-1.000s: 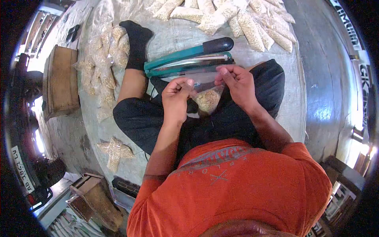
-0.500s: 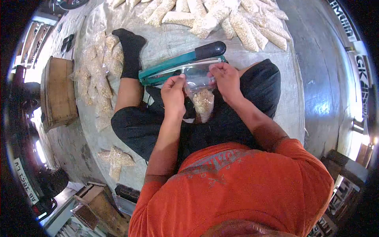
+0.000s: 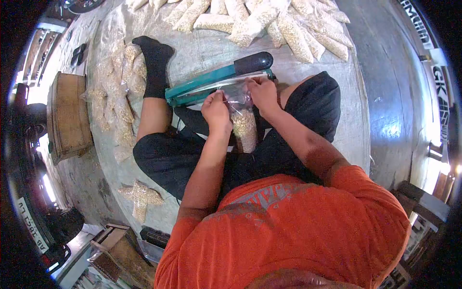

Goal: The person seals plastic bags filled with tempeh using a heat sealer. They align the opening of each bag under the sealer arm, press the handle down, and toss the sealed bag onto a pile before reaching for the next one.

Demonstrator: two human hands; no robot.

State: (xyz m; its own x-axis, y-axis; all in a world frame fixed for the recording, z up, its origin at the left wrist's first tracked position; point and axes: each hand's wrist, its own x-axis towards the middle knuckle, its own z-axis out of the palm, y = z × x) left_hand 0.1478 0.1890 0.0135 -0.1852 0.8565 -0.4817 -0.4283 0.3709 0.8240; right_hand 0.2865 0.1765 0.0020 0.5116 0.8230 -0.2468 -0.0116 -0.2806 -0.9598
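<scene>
Between my hands hangs a clear plastic bag (image 3: 244, 127), its lower part filled with pale, puffed-looking pieces. My left hand (image 3: 215, 110) pinches the left corner of the bag's top. At the opposite corner, my right hand (image 3: 264, 97) grips the plastic with thumb and fingers. The bag's bottom rests in my lap, against dark shorts. Just beyond the bag's top lies a green hand-press bag sealer (image 3: 202, 79) with a black-ended lever, raised at an angle over its base. My right fingertips are right at the sealer's edge in this view.
Many filled bags (image 3: 293, 33) are heaped at the far side of the pale ground sheet (image 3: 202, 45). More bags (image 3: 115, 91) lie left of my leg, and a few (image 3: 140, 197) sit nearer. A wooden box (image 3: 70, 118) stands at the left edge.
My right hand has come left, nearer my left hand, and the bag's top is less stretched. The filled part of the bag shows more fully, hanging straighter.
</scene>
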